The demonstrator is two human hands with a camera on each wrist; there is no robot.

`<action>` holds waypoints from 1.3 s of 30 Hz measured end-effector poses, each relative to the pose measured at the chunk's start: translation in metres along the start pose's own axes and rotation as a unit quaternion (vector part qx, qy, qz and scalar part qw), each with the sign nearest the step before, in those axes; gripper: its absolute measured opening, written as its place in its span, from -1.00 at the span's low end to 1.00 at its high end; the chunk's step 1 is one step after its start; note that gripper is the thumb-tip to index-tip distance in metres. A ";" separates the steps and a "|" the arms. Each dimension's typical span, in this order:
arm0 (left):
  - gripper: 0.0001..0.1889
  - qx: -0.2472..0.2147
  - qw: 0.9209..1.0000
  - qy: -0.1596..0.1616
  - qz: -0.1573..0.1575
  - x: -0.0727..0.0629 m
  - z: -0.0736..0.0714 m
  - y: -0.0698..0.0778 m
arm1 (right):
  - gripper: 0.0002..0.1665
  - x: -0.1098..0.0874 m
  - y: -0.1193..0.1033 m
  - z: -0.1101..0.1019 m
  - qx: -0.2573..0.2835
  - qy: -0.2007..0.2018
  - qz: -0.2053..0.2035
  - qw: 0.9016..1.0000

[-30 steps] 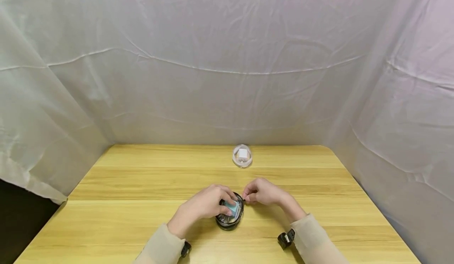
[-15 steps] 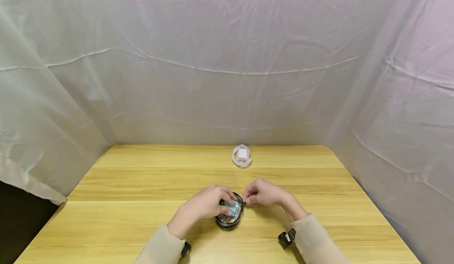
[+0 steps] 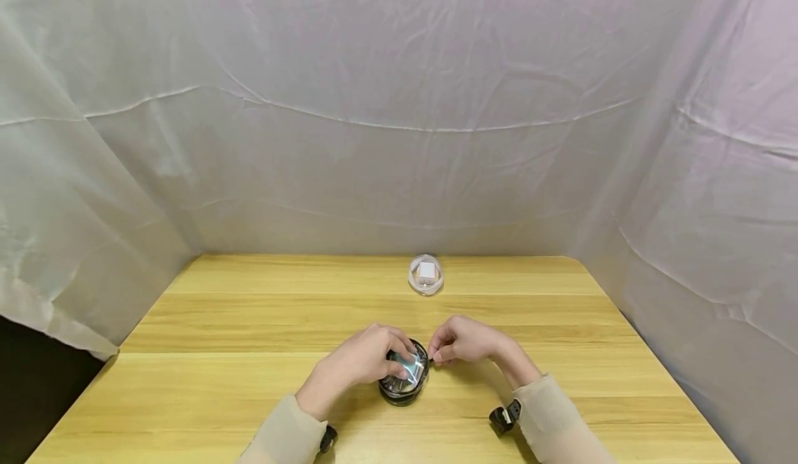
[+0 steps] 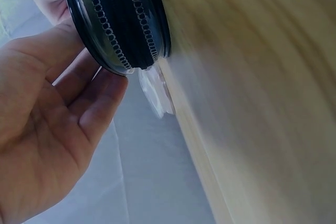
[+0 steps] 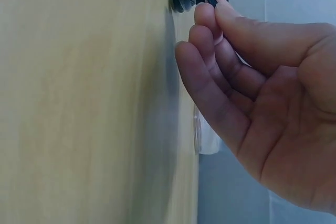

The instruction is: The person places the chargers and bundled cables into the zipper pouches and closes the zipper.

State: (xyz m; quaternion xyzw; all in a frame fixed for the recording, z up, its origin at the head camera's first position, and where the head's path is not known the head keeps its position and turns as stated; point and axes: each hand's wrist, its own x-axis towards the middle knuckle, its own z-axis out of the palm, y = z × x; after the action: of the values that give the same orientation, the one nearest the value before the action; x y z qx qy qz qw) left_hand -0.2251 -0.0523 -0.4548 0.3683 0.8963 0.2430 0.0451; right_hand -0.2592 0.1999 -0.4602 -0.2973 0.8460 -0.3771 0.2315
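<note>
A small round clear pouch with black trim [image 3: 402,396] lies on the wooden table, something pale blue inside. Its zipper band [image 4: 119,19] runs round the side in the left wrist view. My left hand [image 3: 364,357] rests on the pouch's top, thumb and fingers spread over the clear face. At the pouch's right side, the thumb and index finger of my right hand [image 3: 464,341] pinch the black zipper pull [image 5: 211,0]. The other fingers of that hand are bent and hold nothing. How far the zipper stands apart is too small to tell.
Beyond the hands, a coiled white cable [image 3: 413,285] lies with a white charger block [image 3: 427,271] at its middle. The wooden tabletop [image 3: 249,325] ends at pale cloth walls [image 3: 399,173] behind and on both sides.
My right hand has shifted slightly toward me along the pouch's right side, with the zipper pull between its fingertips. The left hand and the pouch have stayed nearly still.
</note>
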 end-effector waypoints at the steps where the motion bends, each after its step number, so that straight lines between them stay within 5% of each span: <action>1: -0.81 0.000 1.000 0.000 0.001 0.000 0.000 0.000 | -0.92 0.000 0.000 0.000 0.002 -0.001 0.002 1.000; 14: -0.76 -0.007 0.999 -0.027 0.044 -0.004 -0.006 -0.007 | -0.82 -0.008 -0.011 0.019 0.010 0.043 0.008 0.999; 26: -0.34 -0.033 0.999 -0.023 0.008 -0.027 -0.012 -0.024 | -0.15 -0.018 -0.027 0.057 0.036 0.117 -0.023 0.992; 34: -0.26 -0.047 0.998 -0.029 -0.003 -0.036 -0.008 -0.030 | 0.06 -0.019 -0.035 0.073 0.026 0.136 -0.016 0.990; 39: -0.26 -0.053 0.998 -0.020 -0.012 -0.041 -0.005 -0.028 | 0.00 -0.016 -0.037 0.076 0.028 0.129 -0.027 0.991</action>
State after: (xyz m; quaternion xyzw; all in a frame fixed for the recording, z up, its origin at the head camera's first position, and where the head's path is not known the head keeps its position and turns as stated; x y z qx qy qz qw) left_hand -0.2146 -0.0997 -0.4672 0.3597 0.8854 0.2819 0.0852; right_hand -0.1884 0.1525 -0.4752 -0.2626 0.8497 -0.4416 0.1187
